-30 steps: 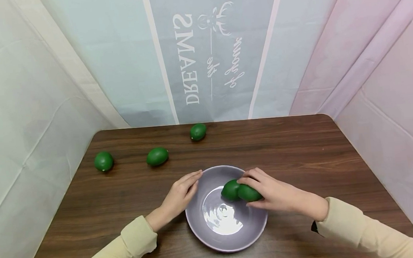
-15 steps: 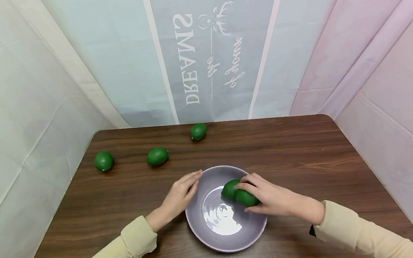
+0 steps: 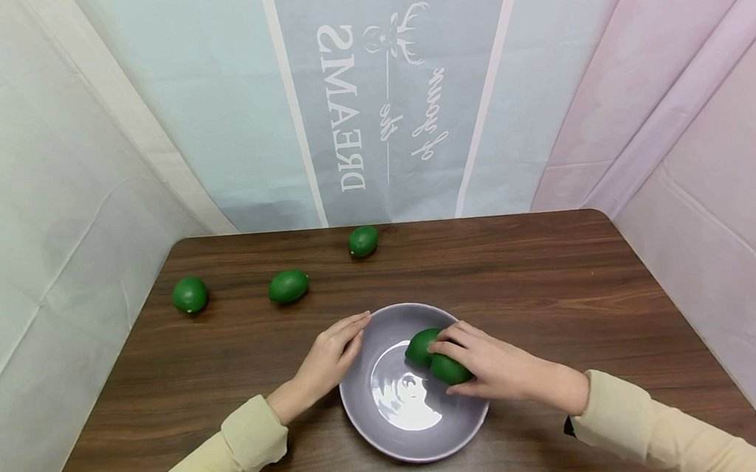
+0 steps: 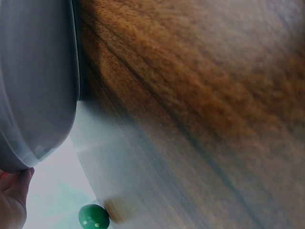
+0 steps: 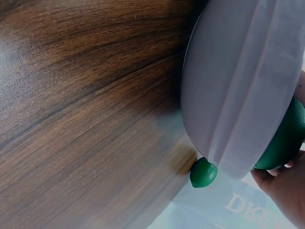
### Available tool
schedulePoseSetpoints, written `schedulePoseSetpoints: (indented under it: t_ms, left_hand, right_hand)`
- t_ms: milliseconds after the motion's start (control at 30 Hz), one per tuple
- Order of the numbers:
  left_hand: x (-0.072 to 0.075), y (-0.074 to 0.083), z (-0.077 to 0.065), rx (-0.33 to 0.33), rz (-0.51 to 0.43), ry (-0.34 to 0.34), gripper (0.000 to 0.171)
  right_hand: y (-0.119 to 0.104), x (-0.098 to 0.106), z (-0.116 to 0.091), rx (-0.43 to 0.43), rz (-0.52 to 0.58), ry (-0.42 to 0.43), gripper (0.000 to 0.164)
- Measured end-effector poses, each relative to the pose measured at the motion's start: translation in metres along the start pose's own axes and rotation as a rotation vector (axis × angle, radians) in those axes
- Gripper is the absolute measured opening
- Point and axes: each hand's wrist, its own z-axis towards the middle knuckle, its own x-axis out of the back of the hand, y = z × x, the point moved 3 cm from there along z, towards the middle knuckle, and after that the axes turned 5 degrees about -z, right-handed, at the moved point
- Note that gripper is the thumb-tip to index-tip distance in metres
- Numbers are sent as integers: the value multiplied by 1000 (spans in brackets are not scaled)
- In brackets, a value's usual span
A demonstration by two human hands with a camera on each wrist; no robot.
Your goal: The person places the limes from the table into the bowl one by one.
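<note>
Held lime (image 3: 451,369) shifted in bowl (image 3: 394,436)

Vs 1 s ago: R hand (image 3: 491,365) + lime moved slightly twd near side; fingers curled round it, prob. settling it. 2nd lime (image 3: 419,348) in bowl, beside it, unmoved. L hand (image 3: 326,355), fingers straight, at rim. Left lime (image 3: 190,294), mid lime (image 3: 288,286), back lime (image 3: 363,241) on table (image 3: 540,268); work prob. partway.

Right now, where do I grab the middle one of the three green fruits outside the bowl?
Probably pinch the middle green fruit around its plump waist, from above, thumb on the near side: it lies sideways, its little tip pointing right.
</note>
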Motion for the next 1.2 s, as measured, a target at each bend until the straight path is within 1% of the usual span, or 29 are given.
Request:
schedulePoseSetpoints:
  t_ms: [300,733,933,1033,1200]
  left_hand:
    - [0,-1,-1,14,-4,-3,28]
    - [0,-2,-1,16,-4,-2,29]
    - [0,-2,-1,20,0,-8,28]
    - [0,-2,-1,18,-1,-9,28]
    - [-1,-1,0,10,-2,-7,28]
  right_hand:
    - [-1,-5,-1,23,-20,-28,62]
    - [-1,-10,-2,44,-10,-27,63]
    - [-1,-10,-2,35,-1,-35,63]
    - [-1,-10,-3,45,3,-34,61]
    - [0,-10,-3,82,12,-13,52]
